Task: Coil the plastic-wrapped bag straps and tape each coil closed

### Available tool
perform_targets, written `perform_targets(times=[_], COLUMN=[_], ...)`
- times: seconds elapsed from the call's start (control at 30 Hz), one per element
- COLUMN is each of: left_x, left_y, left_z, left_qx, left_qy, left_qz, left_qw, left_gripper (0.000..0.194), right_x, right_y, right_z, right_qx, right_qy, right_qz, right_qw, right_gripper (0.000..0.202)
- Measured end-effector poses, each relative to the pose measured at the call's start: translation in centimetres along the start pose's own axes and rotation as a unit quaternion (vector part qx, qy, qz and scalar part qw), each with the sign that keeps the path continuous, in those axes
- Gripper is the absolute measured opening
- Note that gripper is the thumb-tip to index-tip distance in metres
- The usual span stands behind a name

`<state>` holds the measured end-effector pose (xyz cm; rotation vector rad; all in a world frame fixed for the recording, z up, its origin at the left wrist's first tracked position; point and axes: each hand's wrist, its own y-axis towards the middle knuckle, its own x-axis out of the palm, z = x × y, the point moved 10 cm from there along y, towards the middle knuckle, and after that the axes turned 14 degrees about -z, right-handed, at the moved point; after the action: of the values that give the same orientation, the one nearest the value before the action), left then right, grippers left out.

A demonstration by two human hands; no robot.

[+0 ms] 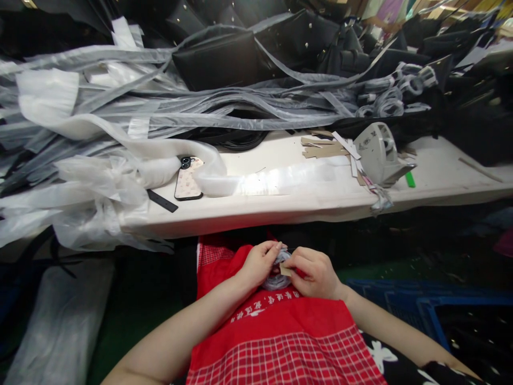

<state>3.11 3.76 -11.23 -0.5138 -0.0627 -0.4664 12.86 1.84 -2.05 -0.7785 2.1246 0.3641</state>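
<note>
Close to the red apron (288, 315), a coiled bundle of plastic-wrapped strap (276, 282) rests between my two hands. My left hand (261, 261) is closed on the upper left side of this coil, thumb and fingers pinched together. A small beige piece (285, 270) shows between the thumb and fingers of my right hand (315, 271), at the coil's right side. Both hands are just below the front edge of the white table (224, 216).
On the table lie a phone (188, 182), a black strip (162, 201), a grey tape dispenser (377, 152) and cardboard strips (324, 148). Plastic-wrapped straps (240, 101) and several coils (388, 101) lie behind. A blue crate (430, 315) stands at the lower right.
</note>
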Motion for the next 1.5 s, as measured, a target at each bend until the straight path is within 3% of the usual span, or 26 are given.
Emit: perform_targets(times=[0.2,0.43,0.6,0.73,0.8,0.87,0.97,1.03,1.07,1.13,1.2,1.3,1.37,1.5], left_x=[-0.3,0.4,1.8,2.0,2.0,2.1,2.2,2.4,2.4,2.0,1.4,1.2,1.4,2.2], left_y=[0.2,-0.7,-1.7,-1.9,-2.0,-2.0,-2.1,-2.2,-2.2,-2.2,-2.2,-2.0,-1.9,-2.0], left_z=[0.1,3.7,5.8,5.7,5.6,5.6,5.9,6.0,6.0,5.9,5.7,5.0,4.9,5.4], left_qx=[0.003,0.074,0.114,0.117,0.124,0.133,0.147,0.155,0.156,0.152,0.143,0.126,0.121,0.134], left_qy=[0.016,0.137,0.220,0.248,0.248,0.242,0.232,0.233,0.237,0.253,0.263,0.254,0.251,0.294], left_qz=[0.003,-0.030,-0.059,-0.049,-0.051,-0.055,-0.062,-0.068,-0.065,-0.044,-0.018,-0.025,-0.036,-0.050], left_qw=[1.000,0.987,0.967,0.960,0.959,0.959,0.960,0.958,0.957,0.954,0.954,0.959,0.960,0.945], left_gripper=[0.040,0.026,0.015,0.015,0.010,0.007,0.007,0.008,0.009,0.011,0.012,0.013,0.014,0.016], right_x=[0.0,-2.6,-2.5,-1.1,0.4,3.1,6.8,7.4,7.1,6.1,4.8,3.0,1.8,0.3], right_y=[-0.3,-0.4,-0.5,-0.5,-0.6,-0.7,-0.8,-0.6,-0.4,0.0,0.6,1.1,1.1,0.9], right_z=[0.8,1.1,3.5,6.1,8.2,9.7,9.5,9.1,9.1,9.0,8.4,7.2,6.3,4.8], right_qx=[0.002,0.038,0.104,0.138,0.189,0.238,0.258,0.256,0.253,0.243,0.218,0.170,0.136,0.102], right_qy=[-0.002,0.086,0.195,0.281,0.334,0.401,0.533,0.607,0.625,0.603,0.530,0.410,0.359,0.294], right_qz=[0.027,0.111,0.142,0.121,0.084,-0.001,-0.105,-0.076,-0.047,-0.011,-0.022,-0.069,-0.089,-0.111], right_qw=[1.000,0.989,0.965,0.942,0.920,0.884,0.799,0.748,0.737,0.760,0.819,0.893,0.919,0.944], right_gripper=[0.015,0.007,0.017,0.026,0.039,0.055,0.057,0.047,0.043,0.039,0.038,0.038,0.039,0.031])
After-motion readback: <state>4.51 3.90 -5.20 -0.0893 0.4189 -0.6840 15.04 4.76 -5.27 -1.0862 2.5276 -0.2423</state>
